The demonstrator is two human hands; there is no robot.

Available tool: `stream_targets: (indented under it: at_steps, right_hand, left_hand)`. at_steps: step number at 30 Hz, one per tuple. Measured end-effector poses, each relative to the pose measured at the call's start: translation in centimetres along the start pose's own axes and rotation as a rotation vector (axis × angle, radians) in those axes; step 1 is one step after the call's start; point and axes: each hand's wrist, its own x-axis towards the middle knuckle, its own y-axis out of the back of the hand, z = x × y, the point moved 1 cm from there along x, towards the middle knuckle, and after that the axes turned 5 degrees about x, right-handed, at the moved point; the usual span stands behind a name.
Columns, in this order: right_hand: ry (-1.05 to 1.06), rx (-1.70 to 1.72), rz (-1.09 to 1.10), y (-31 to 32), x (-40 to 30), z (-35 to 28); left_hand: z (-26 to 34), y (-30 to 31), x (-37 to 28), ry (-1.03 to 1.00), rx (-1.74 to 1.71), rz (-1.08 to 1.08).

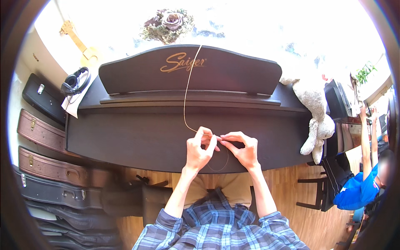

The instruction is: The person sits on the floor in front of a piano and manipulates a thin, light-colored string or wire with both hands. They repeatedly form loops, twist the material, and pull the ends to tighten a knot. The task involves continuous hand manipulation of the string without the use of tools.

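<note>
My left hand (201, 148) pinches a thin, pale string or wire (185, 104) between thumb and fingers, over the front of a dark Saiger digital piano (134, 134). From that hand the strand runs up across the piano's music rest (134, 75) to its top edge. Close beside it on the right, my right hand (240, 147) has its thumb and forefinger together on the strand, the fingertips of both hands nearly touching. A thin loop of the strand hangs below, between the hands. Whether it is string or wire cannot be told.
Headphones (75, 82) lie at the piano's left end, a plush toy (315, 122) at its right. Instrument cases (50, 187) stand at left. A ukulele (79, 47) and a dried flower arrangement (168, 25) are behind. Another person in blue (359, 190) sits at far right, arms raised.
</note>
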Motion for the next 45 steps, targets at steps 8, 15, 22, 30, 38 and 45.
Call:
stream_targets:
  at_steps: [8, 15, 22, 30, 38, 45]
  right_hand:
    - [0.064, -0.073, 0.05, 0.33, 0.01, -0.16]
    - [0.046, -0.082, 0.138, 0.62, 0.28, -0.39]
    - [0.091, -0.124, 0.118, 0.83, 0.47, -0.44]
    - [0.032, -0.036, 0.132, 0.62, 0.27, -0.65]
    - [0.035, -0.032, 0.102, 0.72, 0.19, -0.01]
    - [0.119, -0.194, 0.145, 0.8, 0.35, -0.69]
  left_hand:
    - [-0.1, 0.25, -0.08, 0.056, 0.017, -0.018]
    - [-0.39, -0.35, 0.12, 0.032, 0.042, -0.015]
    - [0.07, -0.25, -0.01, 0.087, 0.252, -0.147]
    - [-0.31, 0.01, 0.01, 0.104, 0.192, -0.174]
    - [0.12, -0.24, 0.12, 0.119, 0.15, -0.174]
    - [-0.32, -0.18, 0.04, -0.011, 0.174, -0.215]
